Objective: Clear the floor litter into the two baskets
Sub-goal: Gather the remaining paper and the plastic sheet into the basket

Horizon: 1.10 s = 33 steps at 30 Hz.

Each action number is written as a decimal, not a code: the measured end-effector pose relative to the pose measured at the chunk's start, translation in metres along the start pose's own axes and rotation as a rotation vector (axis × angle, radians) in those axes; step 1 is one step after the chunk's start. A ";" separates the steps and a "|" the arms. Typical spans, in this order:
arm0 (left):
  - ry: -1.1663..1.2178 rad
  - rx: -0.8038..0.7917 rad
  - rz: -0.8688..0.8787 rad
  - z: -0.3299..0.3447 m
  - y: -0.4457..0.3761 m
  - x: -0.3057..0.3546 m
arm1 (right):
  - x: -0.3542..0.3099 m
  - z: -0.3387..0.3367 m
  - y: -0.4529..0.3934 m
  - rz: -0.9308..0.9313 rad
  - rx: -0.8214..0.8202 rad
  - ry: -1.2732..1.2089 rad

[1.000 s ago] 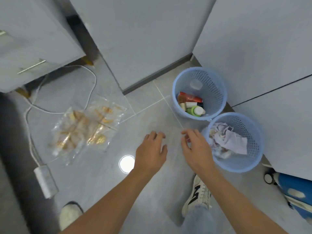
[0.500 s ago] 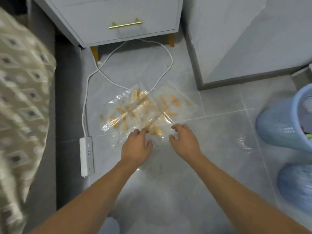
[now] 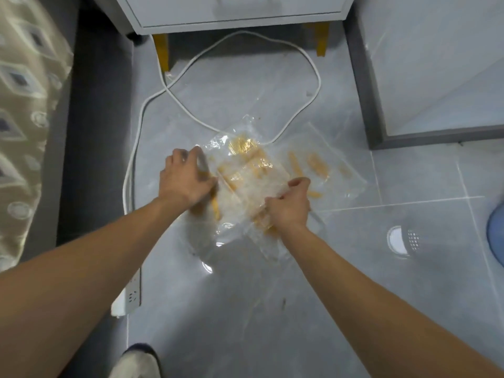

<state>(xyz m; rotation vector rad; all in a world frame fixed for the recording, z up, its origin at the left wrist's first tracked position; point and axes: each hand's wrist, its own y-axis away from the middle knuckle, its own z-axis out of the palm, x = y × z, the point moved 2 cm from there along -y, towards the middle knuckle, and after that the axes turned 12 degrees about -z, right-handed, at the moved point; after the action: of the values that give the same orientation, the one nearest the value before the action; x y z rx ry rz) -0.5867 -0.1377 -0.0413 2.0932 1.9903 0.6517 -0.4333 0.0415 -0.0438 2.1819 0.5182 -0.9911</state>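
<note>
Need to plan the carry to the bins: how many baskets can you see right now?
1. Only the rim of one blue basket shows, at the right edge of the view, right of the right hand. The second basket is out of frame.

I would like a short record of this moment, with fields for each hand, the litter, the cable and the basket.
left hand: left hand grips the left edge of the clear plastic wrappers
right hand: right hand pinches their near right part
litter: crumpled wrappers with orange print, on the tiled floor
cable: white cable loops behind the wrappers; power strip under the left forearm
basket: only a blue basket edge shows, far right
</note>
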 end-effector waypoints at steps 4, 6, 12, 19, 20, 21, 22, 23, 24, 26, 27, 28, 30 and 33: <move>0.074 0.048 -0.078 0.004 0.000 -0.004 | 0.003 -0.014 -0.004 -0.007 0.186 -0.171; 0.255 -0.044 -0.118 0.005 0.004 -0.004 | 0.008 -0.026 -0.005 0.071 0.217 -0.295; 0.802 -0.312 -0.209 -0.001 0.048 0.001 | 0.025 -0.051 0.025 0.144 -0.198 -0.297; 0.947 -0.427 -0.280 -0.050 0.124 0.025 | -0.012 -0.121 0.074 0.122 -0.258 -0.398; 0.936 -0.456 -0.280 -0.062 0.132 0.029 | -0.024 -0.134 0.079 0.122 -0.260 -0.404; 0.929 -0.486 -0.275 -0.077 0.140 0.036 | -0.037 -0.147 0.083 0.124 -0.269 -0.409; 0.924 -0.510 -0.265 -0.091 0.147 0.042 | -0.050 -0.161 0.086 0.121 -0.280 -0.411; 0.925 -0.529 -0.254 -0.107 0.154 0.049 | -0.063 -0.174 0.090 0.116 -0.288 -0.417; 0.920 -0.538 -0.236 -0.122 0.160 0.056 | -0.077 -0.188 0.094 0.109 -0.294 -0.419; 0.892 -0.536 -0.186 -0.154 0.172 0.071 | -0.103 -0.212 0.102 0.094 -0.309 -0.425; 0.889 -0.542 -0.156 -0.169 0.178 0.078 | -0.116 -0.224 0.106 0.085 -0.322 -0.429; 0.896 -0.555 -0.123 -0.183 0.185 0.085 | -0.127 -0.235 0.110 0.076 -0.336 -0.429; 0.922 -0.580 -0.056 -0.210 0.199 0.095 | -0.147 -0.257 0.116 0.054 -0.365 -0.431; 0.980 -0.561 0.030 -0.238 0.217 0.108 | -0.175 -0.286 0.122 0.041 -0.371 -0.504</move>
<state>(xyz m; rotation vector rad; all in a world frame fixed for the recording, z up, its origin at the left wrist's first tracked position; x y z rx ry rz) -0.4922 -0.0903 0.2810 1.5536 1.7504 2.2445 -0.3278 0.1491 0.2793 1.5381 0.3766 -1.2559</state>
